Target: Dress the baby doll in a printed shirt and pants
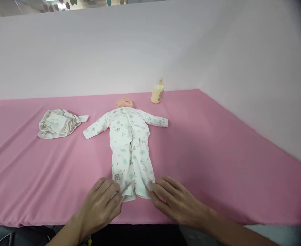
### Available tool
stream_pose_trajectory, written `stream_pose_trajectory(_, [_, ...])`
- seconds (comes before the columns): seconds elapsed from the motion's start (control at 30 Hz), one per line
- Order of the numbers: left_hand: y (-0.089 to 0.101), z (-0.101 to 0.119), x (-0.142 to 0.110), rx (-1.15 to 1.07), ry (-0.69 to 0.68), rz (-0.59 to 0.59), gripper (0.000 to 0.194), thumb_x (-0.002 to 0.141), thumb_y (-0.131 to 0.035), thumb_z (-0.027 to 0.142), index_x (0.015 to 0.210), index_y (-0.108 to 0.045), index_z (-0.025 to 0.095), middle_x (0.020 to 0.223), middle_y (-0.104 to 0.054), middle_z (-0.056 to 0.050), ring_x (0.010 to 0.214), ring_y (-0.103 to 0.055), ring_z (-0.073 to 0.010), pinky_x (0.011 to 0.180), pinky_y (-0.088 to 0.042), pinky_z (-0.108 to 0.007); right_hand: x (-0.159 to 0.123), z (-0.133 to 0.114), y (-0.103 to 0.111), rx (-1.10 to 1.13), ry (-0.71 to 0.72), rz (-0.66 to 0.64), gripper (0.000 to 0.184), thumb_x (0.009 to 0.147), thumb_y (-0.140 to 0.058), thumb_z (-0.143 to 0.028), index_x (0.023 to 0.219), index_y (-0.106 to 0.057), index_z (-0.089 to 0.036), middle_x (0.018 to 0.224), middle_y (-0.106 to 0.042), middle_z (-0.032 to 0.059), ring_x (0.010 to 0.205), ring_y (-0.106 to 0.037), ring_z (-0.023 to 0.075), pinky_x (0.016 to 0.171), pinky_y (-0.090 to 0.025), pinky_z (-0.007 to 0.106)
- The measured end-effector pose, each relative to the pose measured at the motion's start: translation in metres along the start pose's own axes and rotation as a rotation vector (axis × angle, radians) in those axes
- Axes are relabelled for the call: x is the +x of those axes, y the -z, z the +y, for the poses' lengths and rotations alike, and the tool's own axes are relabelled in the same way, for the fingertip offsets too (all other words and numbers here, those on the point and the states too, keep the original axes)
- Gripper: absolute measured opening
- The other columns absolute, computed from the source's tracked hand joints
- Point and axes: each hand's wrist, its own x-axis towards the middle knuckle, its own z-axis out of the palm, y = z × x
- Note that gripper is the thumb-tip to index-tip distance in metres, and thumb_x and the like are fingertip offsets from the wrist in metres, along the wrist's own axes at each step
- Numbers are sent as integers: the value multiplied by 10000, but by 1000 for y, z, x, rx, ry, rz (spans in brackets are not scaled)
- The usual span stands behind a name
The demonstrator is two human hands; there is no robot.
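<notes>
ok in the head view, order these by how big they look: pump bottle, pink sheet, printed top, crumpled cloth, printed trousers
1. pink sheet
2. printed top and printed trousers, too alike to rank, and the trousers lie nearer the camera
3. crumpled cloth
4. pump bottle

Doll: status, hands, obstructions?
Left hand, right hand at trouser cuffs. Doll lying flat, dressed. Bottle, cloth bundle apart from doll, not blocking hands.

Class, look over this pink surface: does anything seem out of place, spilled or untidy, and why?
Mildly: the cloth bundle at the picture's left lies crumpled, unlike the top and trousers spread out below the doll's head. The pink sheet is also wrinkled on that side. No spill shows.
</notes>
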Motion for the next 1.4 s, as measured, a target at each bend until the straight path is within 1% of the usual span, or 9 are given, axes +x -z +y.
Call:
stream_pose_trajectory(0.3, [11,-5,6,-249,88,-70,121,852,-607,127,771,-529,172,776,-589,-56,742,-525,-173,677,-453,-347,2,1,2,209,-66,-133,193,927,-603,-259,761,-541,-184,759,-575,23,713,-503,160,690,-429,347])
stream_pose_trajectory(0.5, [9,-44,33,-256,383,44,92,955,-505,162,872,-536,189,815,-600,-28,774,-554,-148,692,-472,-295,22,43,8,515,-267,57,250,980,-545,-320,768,-492,-198,709,-541,4,685,-491,140,651,-410,299])
stream_pose_trajectory(0.6, [-4,-69,51,-150,559,-27,100,967,-519,287,960,-560,197,960,-636,-40,891,-606,-167,753,-510,-309,37,74,-10,386,-468,128,268,981,-534,-312,741,-470,-212,674,-521,-6,609,-469,133,574,-390,281])
stream_pose_trajectory(0.73, [-28,-83,73,69,453,-200,420,928,-578,409,1278,-488,196,1137,-618,-81,1025,-619,-225,785,-526,-343,53,103,-48,5,-518,7,125,941,-552,-227,1052,-583,-179,943,-645,85,839,-588,233,708,-467,358])
stream_pose_trajectory(0.8, [-38,-82,82,179,412,-216,440,940,-559,408,1302,-474,172,1092,-617,-90,983,-623,-230,754,-516,-339,59,110,-61,-86,-475,-44,148,942,-479,-120,996,-607,-170,909,-656,85,828,-598,231,738,-464,362])
stream_pose_trajectory(0.97, [-51,-80,95,444,254,-228,113,950,-483,154,954,-594,134,880,-618,-90,809,-600,-231,663,-466,-348,77,110,-67,-145,-467,139,211,979,-454,-148,803,-564,-185,734,-608,45,725,-548,196,712,-433,331])
stream_pose_trajectory(1.07, [-51,-85,95,535,171,-152,189,892,-461,18,820,-575,150,789,-595,-68,741,-576,-215,623,-442,-335,88,107,-60,-173,-349,129,253,982,-458,-143,744,-530,-187,718,-567,39,719,-503,185,725,-411,329])
stream_pose_trajectory(1.27, [-44,-101,77,458,158,182,78,913,-506,94,873,-534,154,830,-618,-65,753,-580,-182,660,-470,-307,96,106,-59,-205,-120,-86,239,931,-475,-65,729,-553,-166,767,-548,52,747,-455,185,676,-336,332])
stream_pose_trajectory(1.4, [-46,-107,65,391,-4,70,107,891,-490,70,931,-548,151,960,-657,-98,863,-611,-209,758,-497,-345,97,105,-64,-149,-105,-162,190,924,-491,-87,767,-574,-155,845,-578,64,795,-459,187,707,-338,335])
